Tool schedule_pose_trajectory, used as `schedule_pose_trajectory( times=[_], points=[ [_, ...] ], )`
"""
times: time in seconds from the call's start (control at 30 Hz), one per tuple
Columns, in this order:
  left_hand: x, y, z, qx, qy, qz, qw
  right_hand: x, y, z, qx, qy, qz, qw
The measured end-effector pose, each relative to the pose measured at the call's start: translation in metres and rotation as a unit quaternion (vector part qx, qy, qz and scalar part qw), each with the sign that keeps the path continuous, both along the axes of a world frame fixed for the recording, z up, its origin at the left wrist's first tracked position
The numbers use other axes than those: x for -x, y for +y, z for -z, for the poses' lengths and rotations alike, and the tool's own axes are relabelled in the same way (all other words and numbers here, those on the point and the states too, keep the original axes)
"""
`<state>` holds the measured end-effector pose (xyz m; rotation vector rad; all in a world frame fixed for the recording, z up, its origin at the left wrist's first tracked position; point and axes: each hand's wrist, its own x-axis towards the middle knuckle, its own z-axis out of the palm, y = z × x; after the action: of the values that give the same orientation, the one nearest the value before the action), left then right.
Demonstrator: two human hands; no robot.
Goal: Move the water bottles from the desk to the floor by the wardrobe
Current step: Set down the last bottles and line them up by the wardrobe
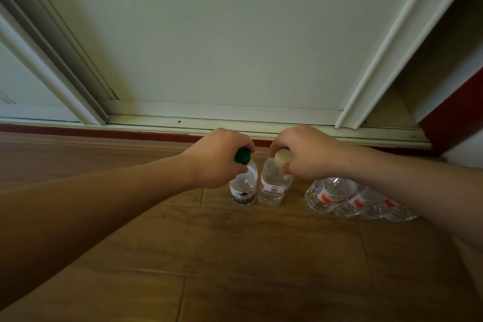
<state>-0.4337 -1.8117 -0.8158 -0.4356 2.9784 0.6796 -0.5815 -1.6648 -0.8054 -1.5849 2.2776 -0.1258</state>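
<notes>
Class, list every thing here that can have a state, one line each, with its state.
Green-capped bottle: upright on floor, capped, left hand grips cap.
White-capped bottle: upright on floor, capped, right hand grips cap.
Other bottles: on floor, caps hidden by right forearm.
Wardrobe door: across the middle; opening at its right.

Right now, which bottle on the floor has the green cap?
The leftmost bottle, gripped at the cap by the left hand. Its neighbour has a pale cap and red label.

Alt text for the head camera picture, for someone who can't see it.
The left hand grips a green-capped bottle and the right hand a white-capped bottle, both upright on the wooden floor before a white wardrobe door. More clear bottles sit to their right.
</notes>
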Motion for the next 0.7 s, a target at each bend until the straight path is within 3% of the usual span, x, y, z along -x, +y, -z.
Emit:
schedule_pose_trajectory(
  times=[0.7],
  points=[
    [0.023,0.031,0.003,0.0,-0.006,0.026,1.0,0.02,0.027,-0.008,-0.046,-0.027,-0.047,0.997]
  ],
)
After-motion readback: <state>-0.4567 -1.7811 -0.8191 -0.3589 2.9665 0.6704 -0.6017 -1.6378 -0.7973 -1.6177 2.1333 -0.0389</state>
